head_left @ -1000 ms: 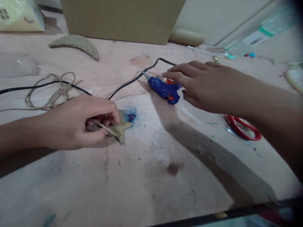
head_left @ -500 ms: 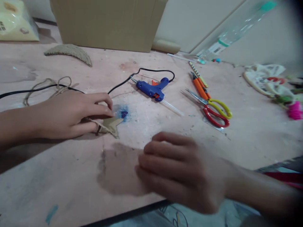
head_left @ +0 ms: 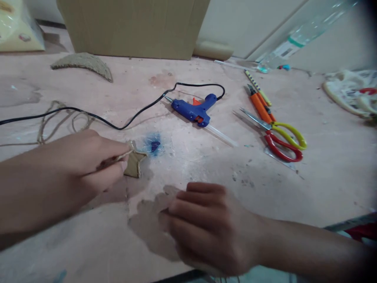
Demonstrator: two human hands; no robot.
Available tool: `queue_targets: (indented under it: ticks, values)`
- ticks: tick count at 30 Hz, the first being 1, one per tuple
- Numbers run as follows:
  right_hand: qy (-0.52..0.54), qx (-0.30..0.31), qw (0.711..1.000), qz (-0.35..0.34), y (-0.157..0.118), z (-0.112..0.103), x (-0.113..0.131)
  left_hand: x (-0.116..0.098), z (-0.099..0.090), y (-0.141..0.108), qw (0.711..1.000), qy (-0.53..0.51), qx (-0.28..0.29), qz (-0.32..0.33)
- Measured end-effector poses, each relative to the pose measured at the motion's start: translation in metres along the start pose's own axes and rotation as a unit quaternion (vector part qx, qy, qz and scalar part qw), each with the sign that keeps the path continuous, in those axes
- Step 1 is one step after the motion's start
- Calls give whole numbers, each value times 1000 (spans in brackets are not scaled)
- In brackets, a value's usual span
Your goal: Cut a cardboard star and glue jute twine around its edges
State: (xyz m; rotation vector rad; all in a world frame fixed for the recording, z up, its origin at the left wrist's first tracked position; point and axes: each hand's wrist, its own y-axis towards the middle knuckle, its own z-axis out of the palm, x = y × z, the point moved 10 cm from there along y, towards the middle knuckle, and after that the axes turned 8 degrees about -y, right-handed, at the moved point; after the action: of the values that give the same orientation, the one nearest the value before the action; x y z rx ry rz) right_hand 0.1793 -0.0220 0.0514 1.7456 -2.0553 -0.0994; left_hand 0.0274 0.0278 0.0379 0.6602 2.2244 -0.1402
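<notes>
- Tan five-pointed cardboard star (head_left: 134,165): pinched in left hand (head_left: 91,161), near the dark-blue stain (head_left: 154,146).
- Right hand (head_left: 206,228): fingers curled, contents hidden.
- Best keep light-brown twine (head_left: 121,156) snug along the edge.

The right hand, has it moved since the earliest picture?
Yes. Judged against the blue stain, the right hand has come toward the person: earlier it was beyond the stain, at the glue gun; now it is on the near side.
</notes>
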Motion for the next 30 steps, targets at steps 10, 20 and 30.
queue_targets:
  ticks: [10,20,30]
  values:
    - [-33,-29,974,223,-6,-2,-68,-13,52,-11,976,-187,35,-106]
    - [14,30,987,160,19,3,-81,-16,-3,10,998,3,-68,13]
    - [33,-21,993,107,29,3,-71,0,-8,15,996,-22,-70,58]
